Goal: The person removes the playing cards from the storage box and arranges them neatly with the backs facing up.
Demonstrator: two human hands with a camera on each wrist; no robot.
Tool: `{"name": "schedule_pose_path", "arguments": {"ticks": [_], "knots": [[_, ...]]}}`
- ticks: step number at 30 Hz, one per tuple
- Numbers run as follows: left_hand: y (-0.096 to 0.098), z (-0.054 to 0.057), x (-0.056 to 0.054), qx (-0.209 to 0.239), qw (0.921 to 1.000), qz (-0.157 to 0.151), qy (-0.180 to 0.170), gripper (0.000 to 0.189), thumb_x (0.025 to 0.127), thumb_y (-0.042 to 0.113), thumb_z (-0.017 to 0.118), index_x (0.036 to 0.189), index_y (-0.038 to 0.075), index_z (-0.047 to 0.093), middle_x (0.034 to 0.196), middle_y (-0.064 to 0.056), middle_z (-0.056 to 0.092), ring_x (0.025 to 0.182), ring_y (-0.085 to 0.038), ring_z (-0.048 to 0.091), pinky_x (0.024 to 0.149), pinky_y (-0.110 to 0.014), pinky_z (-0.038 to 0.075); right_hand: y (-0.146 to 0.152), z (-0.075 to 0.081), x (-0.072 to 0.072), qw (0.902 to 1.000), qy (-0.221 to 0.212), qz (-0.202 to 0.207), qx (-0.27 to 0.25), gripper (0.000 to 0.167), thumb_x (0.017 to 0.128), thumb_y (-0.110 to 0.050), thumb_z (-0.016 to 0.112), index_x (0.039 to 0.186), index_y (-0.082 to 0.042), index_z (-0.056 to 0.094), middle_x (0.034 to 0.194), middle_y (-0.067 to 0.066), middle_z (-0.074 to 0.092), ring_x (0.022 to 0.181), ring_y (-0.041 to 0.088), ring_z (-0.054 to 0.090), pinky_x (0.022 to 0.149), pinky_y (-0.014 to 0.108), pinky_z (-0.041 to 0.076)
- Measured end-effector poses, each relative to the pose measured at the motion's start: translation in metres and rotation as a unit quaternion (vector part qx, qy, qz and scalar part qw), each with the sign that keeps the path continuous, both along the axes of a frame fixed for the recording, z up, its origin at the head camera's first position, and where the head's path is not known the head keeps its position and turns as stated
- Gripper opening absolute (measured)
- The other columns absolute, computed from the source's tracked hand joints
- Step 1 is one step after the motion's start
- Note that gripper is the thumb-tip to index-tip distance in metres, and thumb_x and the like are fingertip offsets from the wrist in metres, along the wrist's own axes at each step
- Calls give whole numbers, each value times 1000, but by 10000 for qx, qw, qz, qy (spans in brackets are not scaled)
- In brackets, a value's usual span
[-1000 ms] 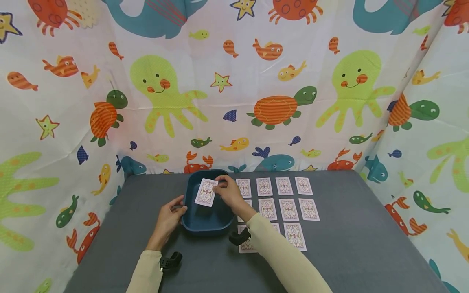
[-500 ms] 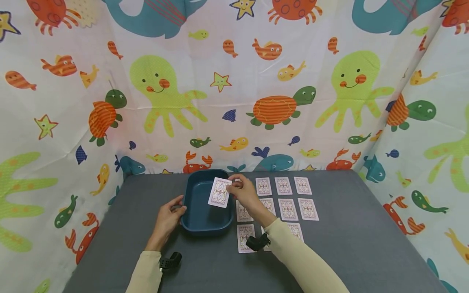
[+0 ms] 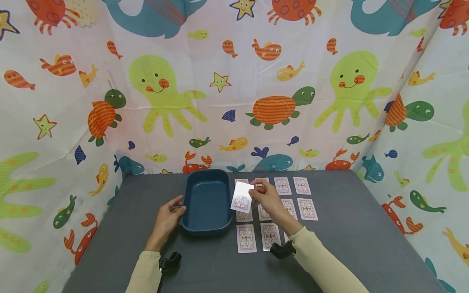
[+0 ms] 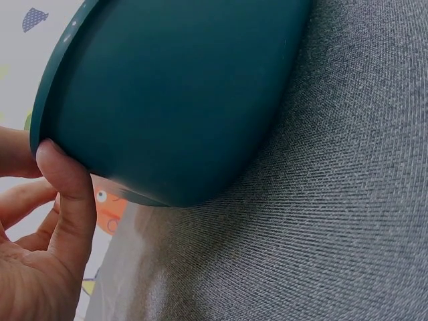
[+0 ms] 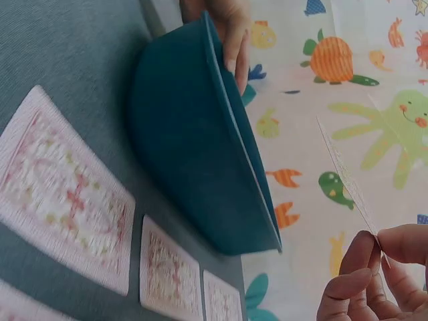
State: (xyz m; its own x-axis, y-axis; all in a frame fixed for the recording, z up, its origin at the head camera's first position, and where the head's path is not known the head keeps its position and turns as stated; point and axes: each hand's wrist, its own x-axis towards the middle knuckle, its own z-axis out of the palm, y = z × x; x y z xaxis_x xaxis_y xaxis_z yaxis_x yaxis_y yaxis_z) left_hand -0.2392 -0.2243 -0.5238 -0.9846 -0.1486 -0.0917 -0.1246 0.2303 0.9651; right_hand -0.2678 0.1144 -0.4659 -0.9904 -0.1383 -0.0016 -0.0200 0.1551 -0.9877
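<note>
My left hand grips the left rim of a dark blue plastic tub; the left wrist view shows the thumb against the outside near the rim. Between thumb and fingertips, my right hand pinches a playing card by its upper right corner. That card is raised just right of the tub, its patterned back showing and its upper part shining with glare. It appears nearly edge-on in the right wrist view. Beneath the right hand and forearm, several face-down cards are partly hidden.
The cards lie in rows on the grey cloth-covered table, right of the tub; one card is at the right end of the middle row. A white curtain printed with sea animals stands around the back and sides.
My right hand has carried the pinched card rightward, from over the tub to over the left cards of the rows. My left hand has stayed on the tub's rim.
</note>
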Motion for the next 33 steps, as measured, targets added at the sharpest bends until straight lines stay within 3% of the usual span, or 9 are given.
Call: {"name": "schedule_pose_path", "arguments": {"ticks": [7,12,23,28,33], "knots": [[-1,-2,0,-3,9999,5,124,49,94,9,62,142,8,51,124,-15,51,84,-14,58,56,-29,50,19,-6,3,9995,-153,-193,-195,30,95,-13,62,124,-8,56,80,-1,61,79,26,57,67,31,46],[0,-2,1,-17,10000,-13,47,49,95,10,62,142,11,51,125,-14,51,88,-21,58,58,-29,50,34,-12,8,9993,-168,-326,8,29,96,-16,61,124,-11,56,83,1,63,79,26,56,68,31,48],[0,0,0,15,9999,-71,121,50,95,9,61,143,8,50,126,-17,50,85,-19,59,57,-31,50,74,-24,24,9974,-161,-510,485,28,97,-17,61,124,-9,57,86,3,62,82,25,54,72,34,50],[0,0,0,-8,9999,-73,152,50,95,9,61,143,8,50,124,-16,51,84,-19,59,58,-34,50,93,-31,31,9953,-243,-681,652,31,96,-16,61,125,-7,56,85,2,64,79,20,55,71,33,49],[0,-1,-1,-17,9999,-46,106,49,94,9,62,142,9,51,124,-15,51,83,-13,59,58,-33,50,112,-39,36,9956,-311,-758,452,33,95,-13,63,125,-3,54,81,-5,65,73,13,56,68,32,50]]}}
